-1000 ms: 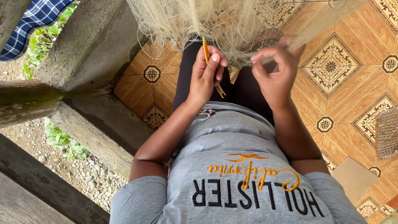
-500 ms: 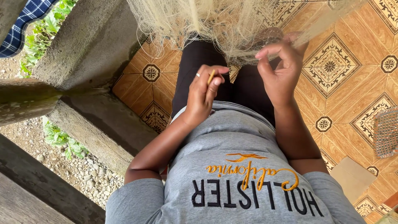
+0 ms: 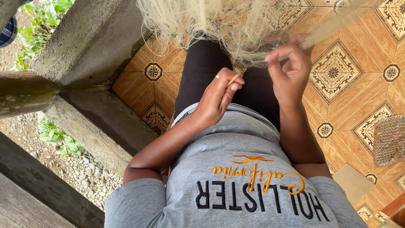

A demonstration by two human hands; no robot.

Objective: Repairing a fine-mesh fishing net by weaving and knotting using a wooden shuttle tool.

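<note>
So the left hand (image 3: 217, 99) is pinching a thin yellow netting needle (image 3: 234, 78) between thumb and fingertips, held low over the lap, probably so the line pulls snug. Just past it, the right hand (image 3: 291, 69) has fingers curled around a bit of the pale fishing net (image 3: 228, 25), likely to keep the mesh tight. The net hangs down over the knees onto the patterned tile floor (image 3: 346, 84). Compared with half a second ago, the left hand sits about the same, needle tipped a bit flatter.

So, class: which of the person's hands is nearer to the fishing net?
Right. The right hand pinches the edge of the pale fishing net; the left hand sits below it, holding a thin yellow netting needle.
</note>
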